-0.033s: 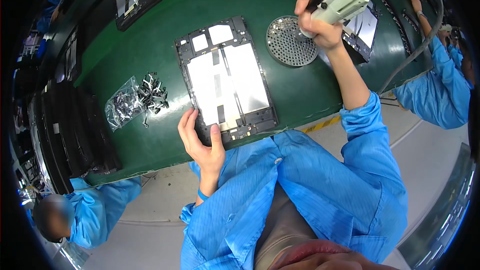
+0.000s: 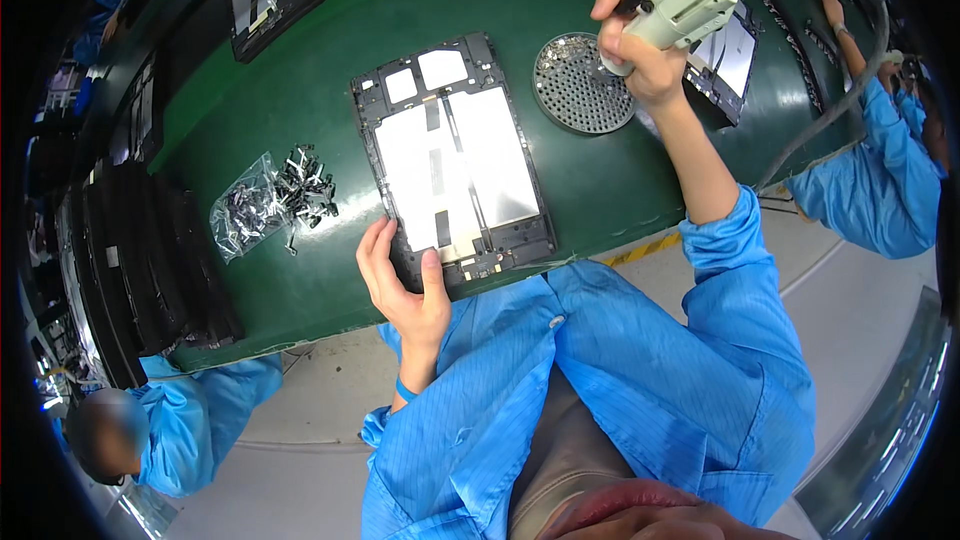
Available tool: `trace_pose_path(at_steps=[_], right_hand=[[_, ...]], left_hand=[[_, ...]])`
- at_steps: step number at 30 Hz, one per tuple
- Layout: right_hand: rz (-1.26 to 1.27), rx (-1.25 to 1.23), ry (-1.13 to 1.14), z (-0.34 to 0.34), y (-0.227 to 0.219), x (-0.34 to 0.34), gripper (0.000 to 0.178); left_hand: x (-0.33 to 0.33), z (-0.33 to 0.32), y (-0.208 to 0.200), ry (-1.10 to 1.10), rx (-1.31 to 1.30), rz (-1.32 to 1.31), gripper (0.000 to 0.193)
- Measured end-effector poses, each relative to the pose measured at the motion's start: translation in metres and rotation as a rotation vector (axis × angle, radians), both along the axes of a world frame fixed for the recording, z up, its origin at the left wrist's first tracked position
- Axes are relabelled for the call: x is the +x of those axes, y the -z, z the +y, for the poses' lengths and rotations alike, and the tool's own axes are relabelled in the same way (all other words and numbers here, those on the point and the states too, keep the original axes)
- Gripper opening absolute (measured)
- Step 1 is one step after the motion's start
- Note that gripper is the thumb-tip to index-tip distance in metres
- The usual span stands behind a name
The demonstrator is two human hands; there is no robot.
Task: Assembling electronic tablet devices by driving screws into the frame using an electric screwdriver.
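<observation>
An opened tablet [image 2: 400,170] with a black frame and silver inner plates lies on the green bench in front of me. My left hand [image 2: 408,295] grips its near left corner, thumb on top and fingers along the left side. In my right hand [image 2: 645,60] is a pale electric screwdriver [image 2: 690,5], held tilted, fingers wrapped round its body. The screwdriver's lower end is over the right part of a round perforated screw tray [image 2: 580,95]; its tip is hard to make out. Small shiny screws lie at the tray's far side.
Left of the tablet, small black parts [image 2: 308,185] spill from a clear plastic bag [image 2: 248,208]. A row of dark panels [image 2: 130,270] stands at the left. Other opened tablets [image 2: 270,0] lie far left and beyond the screwdriver. A grey cable [image 2: 850,95] hangs at right. Co-workers sit on both sides.
</observation>
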State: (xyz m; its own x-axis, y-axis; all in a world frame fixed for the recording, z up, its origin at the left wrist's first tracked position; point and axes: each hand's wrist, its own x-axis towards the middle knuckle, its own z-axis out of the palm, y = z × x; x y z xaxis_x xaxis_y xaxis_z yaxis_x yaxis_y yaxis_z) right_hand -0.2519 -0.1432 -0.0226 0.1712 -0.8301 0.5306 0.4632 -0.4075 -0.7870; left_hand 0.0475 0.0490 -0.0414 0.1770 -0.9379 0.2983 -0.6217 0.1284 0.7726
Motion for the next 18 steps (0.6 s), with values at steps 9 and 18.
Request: trace_pose_path(at_steps=[9,18], right_hand=[[0.084,-0.044,-0.021,-0.009,0.003,-0.012,0.061],[0.143,-0.062,0.267,0.005,-0.004,0.011,0.061]], left_hand=[[0.0,0.001,-0.002,-0.001,0.005,0.023,0.045],[0.002,-0.001,0.001,-0.01,-0.014,0.036,0.045]])
